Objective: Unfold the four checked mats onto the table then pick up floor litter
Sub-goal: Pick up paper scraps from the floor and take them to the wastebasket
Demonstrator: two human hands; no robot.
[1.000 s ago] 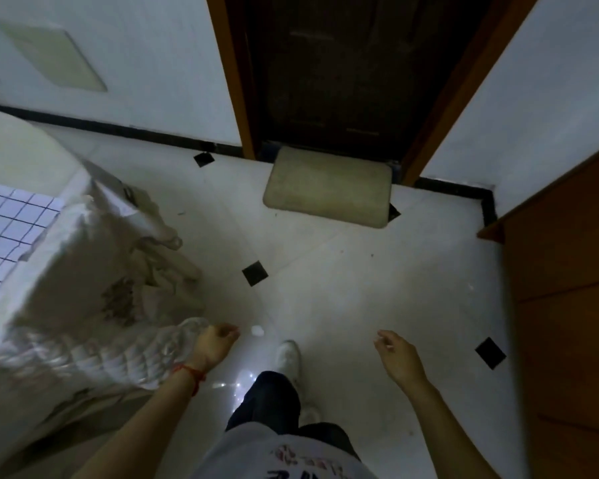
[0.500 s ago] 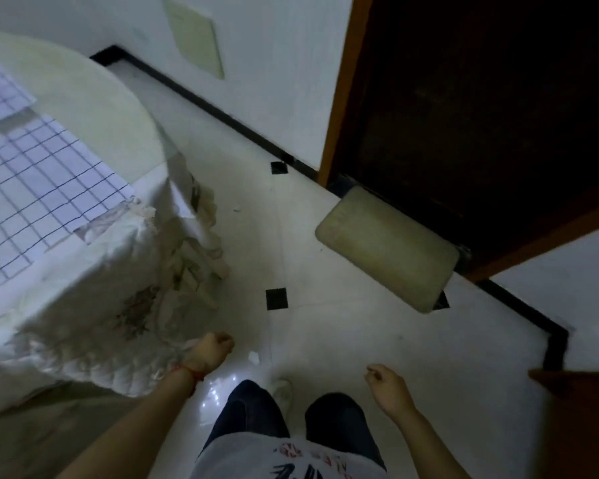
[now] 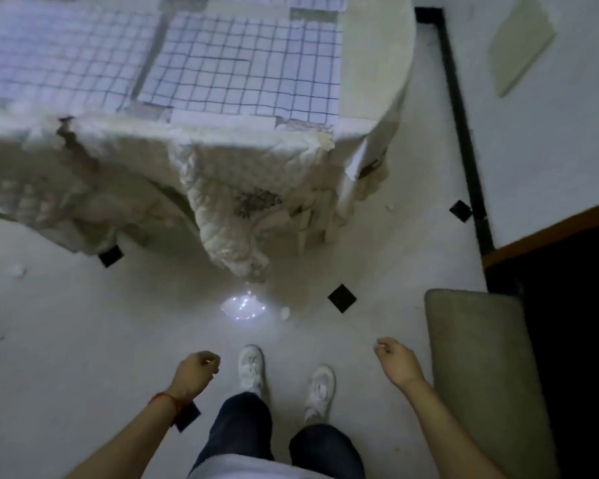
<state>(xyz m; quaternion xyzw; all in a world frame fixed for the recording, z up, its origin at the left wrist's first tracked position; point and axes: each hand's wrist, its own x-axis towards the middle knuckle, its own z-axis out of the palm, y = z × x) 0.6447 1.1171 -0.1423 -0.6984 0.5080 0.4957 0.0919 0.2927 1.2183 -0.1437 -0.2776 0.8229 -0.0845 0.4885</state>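
Observation:
Checked mats [image 3: 236,67] lie flat on the white-covered table [image 3: 377,63] at the top of the view, another mat [image 3: 49,53] to their left. Small white litter scraps lie on the pale floor: one scrap [image 3: 284,312] ahead of my feet, a second scrap [image 3: 16,270] far left, a third scrap [image 3: 390,207] by the table's right corner. My left hand [image 3: 196,369] hangs curled in a fist, with nothing showing in it. Loosely curled and holding nothing, my right hand [image 3: 396,357] hangs to the right.
A quilted white cloth [image 3: 236,223] droops from the table edge toward the floor. A beige doormat [image 3: 481,368] lies at the right before a dark doorway [image 3: 574,305]. Black diamond tiles [image 3: 342,298] dot the floor. My white shoes [image 3: 251,366] stand below the nearest scrap.
My view has swung left from the doorway to face the table and mats. My left hand has come away from the hanging cloth; both hands hang lower, farther from the scrap.

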